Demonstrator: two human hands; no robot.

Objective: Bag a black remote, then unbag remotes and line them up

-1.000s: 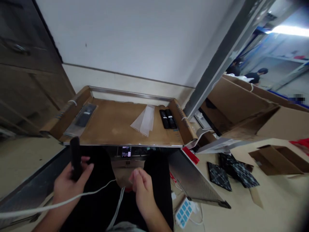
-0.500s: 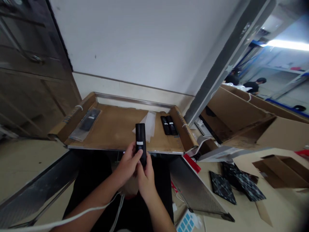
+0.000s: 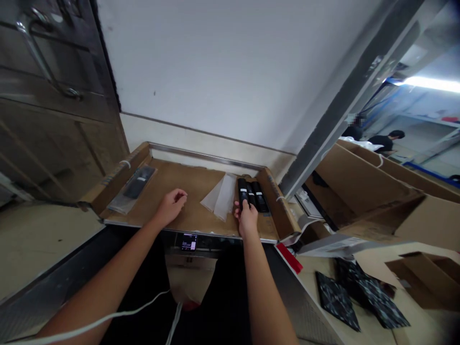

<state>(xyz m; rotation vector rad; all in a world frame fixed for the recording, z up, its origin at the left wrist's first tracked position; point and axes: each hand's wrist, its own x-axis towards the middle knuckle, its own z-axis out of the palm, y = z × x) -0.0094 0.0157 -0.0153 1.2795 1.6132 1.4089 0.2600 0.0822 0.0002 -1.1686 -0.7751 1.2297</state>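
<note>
My right hand [image 3: 246, 218] grips a black remote [image 3: 243, 192] with a white label and holds it down on the cardboard tray [image 3: 179, 179], beside two more black remotes [image 3: 258, 196] at the tray's right end. My left hand [image 3: 171, 205] hovers over the middle of the tray with its fingers loosely curled and nothing in them. Clear plastic bags [image 3: 220, 197] lie between my two hands. A bagged remote [image 3: 133, 182] rests at the tray's left end.
A small lit screen [image 3: 189, 241] sits under the tray's front edge. A white cable [image 3: 118, 316] crosses my lap. Open cardboard boxes [image 3: 362, 184] and dark patterned pads [image 3: 359, 292] lie to the right. Other people sit far back on the right.
Both hands held the remote upright in front of me. My right hand has since carried it to the tray's right end, and my left hand has let go and moved over the tray.
</note>
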